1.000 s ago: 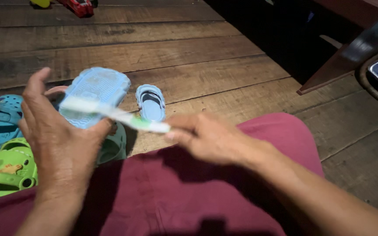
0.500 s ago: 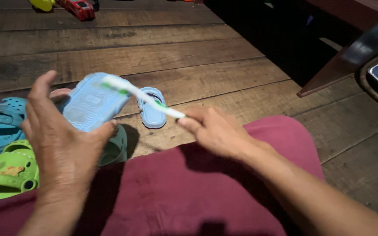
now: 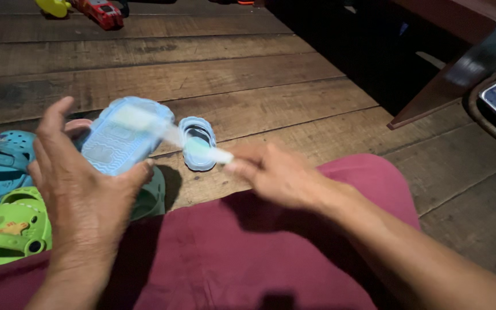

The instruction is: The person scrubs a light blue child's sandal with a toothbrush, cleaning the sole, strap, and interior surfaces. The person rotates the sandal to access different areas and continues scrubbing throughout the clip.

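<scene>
left hand [image 3: 84,198], left of centre: fingers closed around small light-blue shoe [image 3: 123,136], sole up. right hand [image 3: 276,175], centre: fingers pinched on blurred toothbrush [image 3: 170,133], head over sole. second blue shoe [image 3: 198,143] on wooden floor [image 3: 213,74] just beside.

left hand [image 3: 84,192]: raised at left, back to camera, fingers curled in a grip | right hand [image 3: 274,172]: reaching leftward, blurred, fingertips pinched | forearms over lap
</scene>
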